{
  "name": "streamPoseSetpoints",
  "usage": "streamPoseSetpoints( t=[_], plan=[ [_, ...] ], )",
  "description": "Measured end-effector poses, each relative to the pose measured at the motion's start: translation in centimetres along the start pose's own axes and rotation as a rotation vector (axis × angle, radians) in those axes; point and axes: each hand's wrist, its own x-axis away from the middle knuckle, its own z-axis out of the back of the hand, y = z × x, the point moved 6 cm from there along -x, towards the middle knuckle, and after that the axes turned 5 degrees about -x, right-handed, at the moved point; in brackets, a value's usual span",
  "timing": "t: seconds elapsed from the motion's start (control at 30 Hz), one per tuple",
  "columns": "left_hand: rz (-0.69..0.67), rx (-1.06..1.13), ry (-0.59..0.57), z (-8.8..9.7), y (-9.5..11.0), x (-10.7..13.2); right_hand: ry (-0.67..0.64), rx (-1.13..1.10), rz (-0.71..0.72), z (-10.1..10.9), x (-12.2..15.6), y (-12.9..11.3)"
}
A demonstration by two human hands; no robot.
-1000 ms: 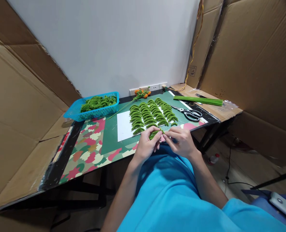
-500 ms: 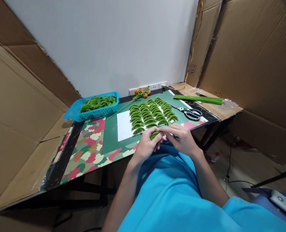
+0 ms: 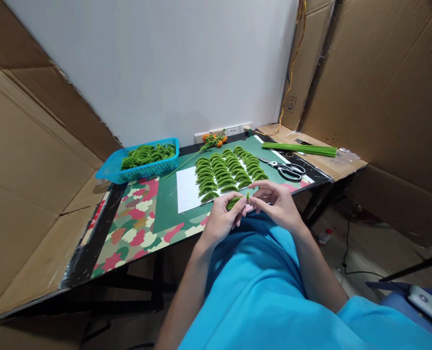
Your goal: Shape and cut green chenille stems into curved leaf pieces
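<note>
My left hand [image 3: 219, 216] is closed around a green pipe cleaner leaf [image 3: 233, 202] at the table's front edge, its pointed tip sticking up past the thumb. Just right of that tip is my right hand [image 3: 279, 206], thumb and index finger apart, with nothing visible between them. Whether the right thumb touches the tip I cannot tell. Beyond my hands, several rows of curved green pipe cleaner leaves [image 3: 221, 172] lie on a white sheet of paper [image 3: 185, 192].
A blue basket [image 3: 143, 172] of green pieces stands back left. An orange-berried stem [image 3: 215, 140] lies near the wall. On the right are black-handled scissors [image 3: 290, 171] and a bundle of straight green pipe cleaners [image 3: 299, 149]. Cardboard panels [image 3: 379, 97] flank the table.
My right hand has shifted slightly right, its thumb and index finger opening away from the leaf. The leaf's tip now shows, pointing up. My left hand keeps its hold.
</note>
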Motion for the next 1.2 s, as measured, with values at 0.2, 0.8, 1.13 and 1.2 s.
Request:
streamPoseSetpoints(
  t=[0.2, 0.8, 1.13, 1.2],
  plan=[
    [-0.02, -0.045, 0.045, 0.0, -0.1, 0.1, -0.036, -0.042, 0.013, -0.4, 0.2, -0.4],
    [-0.025, -0.216, -0.126, -0.5, 0.2, 0.6, -0.015, 0.077, 0.031, 0.1, 0.5, -0.8],
    [-0.037, -0.21, -0.042, -0.6, 0.3, 0.5, 0.05, 0.219, 0.134, -0.1, 0.9, -1.7],
    [-0.031, -0.181, -0.027, -0.6, 0.3, 0.5, 0.066, 0.249, 0.159, -0.2, 1.0, -2.0]
  ],
)
